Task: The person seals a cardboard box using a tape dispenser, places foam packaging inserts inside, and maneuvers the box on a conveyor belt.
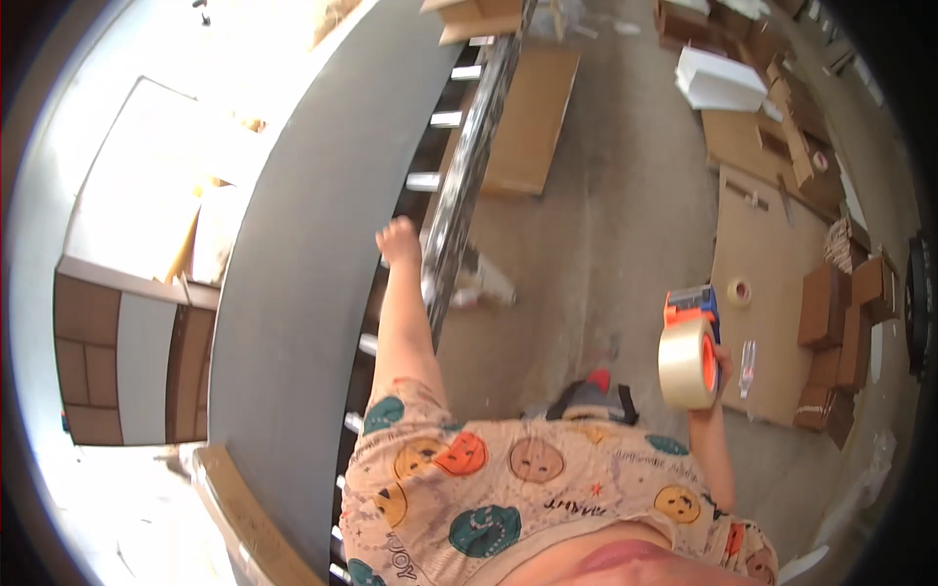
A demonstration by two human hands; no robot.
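My left hand (399, 242) is over the right edge of a grey conveyor belt (322, 195), beside the roller ends and a metal side rail (469, 156). Its fingers look curled in, and I see nothing in them. On the other side, my right hand (724, 365) grips a tape dispenser (690, 305) with an orange and blue frame. A large roll of clear tape (686, 367) on an orange hub is mounted on it. The roll hides most of my right fingers.
A box with raised flaps (474, 20) is at the belt's far end. Flat cardboard (532, 117) leans beyond the rail. To the right are a cardboard sheet (762, 254), a loose tape roll (740, 291) and brown boxes (826, 308). A long carton (244, 518) is at lower left.
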